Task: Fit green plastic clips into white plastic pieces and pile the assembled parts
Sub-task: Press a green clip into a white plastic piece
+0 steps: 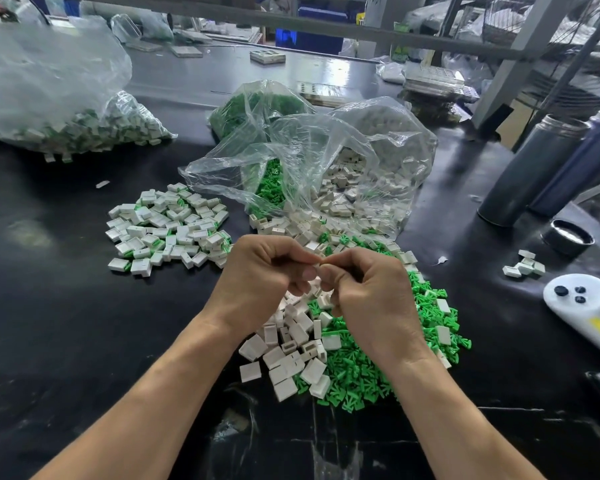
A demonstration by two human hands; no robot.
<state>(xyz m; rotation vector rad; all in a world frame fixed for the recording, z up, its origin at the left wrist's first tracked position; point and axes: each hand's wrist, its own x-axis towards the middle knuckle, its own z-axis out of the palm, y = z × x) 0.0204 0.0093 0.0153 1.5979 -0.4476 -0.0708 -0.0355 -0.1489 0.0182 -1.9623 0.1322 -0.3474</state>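
My left hand (pixel 262 277) and my right hand (pixel 371 292) meet fingertip to fingertip above the black table, fingers curled. They pinch a small part between them; it is almost wholly hidden, so I cannot tell its colour. Under the hands lies a heap of loose white plastic pieces (pixel 291 355), with a spread of loose green clips (pixel 364 372) to its right. A pile of assembled white-and-green parts (pixel 168 228) sits on the table to the left of my hands.
An open clear bag (pixel 326 168) spilling green clips and white pieces lies behind the hands. A bigger bag of assembled parts (pixel 66 109) is far left. Two dark bottles (pixel 534 168), a lid (pixel 567 237), several white pieces (pixel 525 266) and a white device (pixel 582 306) stand right.
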